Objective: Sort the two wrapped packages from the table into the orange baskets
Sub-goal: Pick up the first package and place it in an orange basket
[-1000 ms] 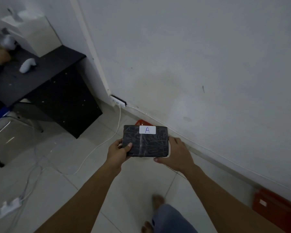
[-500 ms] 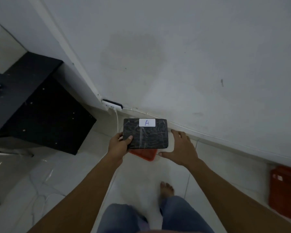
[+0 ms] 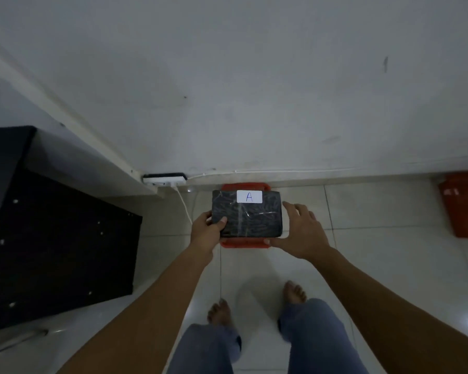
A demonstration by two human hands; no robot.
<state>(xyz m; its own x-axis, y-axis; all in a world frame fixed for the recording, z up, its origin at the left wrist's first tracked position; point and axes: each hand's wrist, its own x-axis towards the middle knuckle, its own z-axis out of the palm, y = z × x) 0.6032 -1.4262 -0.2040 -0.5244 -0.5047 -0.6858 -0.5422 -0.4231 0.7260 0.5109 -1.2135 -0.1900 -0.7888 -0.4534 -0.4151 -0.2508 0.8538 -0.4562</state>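
A dark wrapped package (image 3: 251, 220) with a white label marked "A" hangs flat above an orange basket (image 3: 241, 243) that stands on the floor against the wall. My left hand (image 3: 207, 234) grips the package's left edge, thumb on top. My right hand (image 3: 301, 230) is spread beside its right edge, fingers apart, thumb near the lower right corner; whether it touches is unclear. The package hides most of the basket. A second orange basket (image 3: 464, 206) stands at the far right by the wall.
A black table (image 3: 52, 238) fills the left side. A white power strip (image 3: 164, 180) lies at the wall corner, its cable (image 3: 184, 203) running down the tiled floor beside the basket. My bare feet (image 3: 254, 303) stand just behind the basket.
I have stepped up to the wall, and the package now hangs directly over the near orange basket. My right hand has loosened from the package's right edge and spread.
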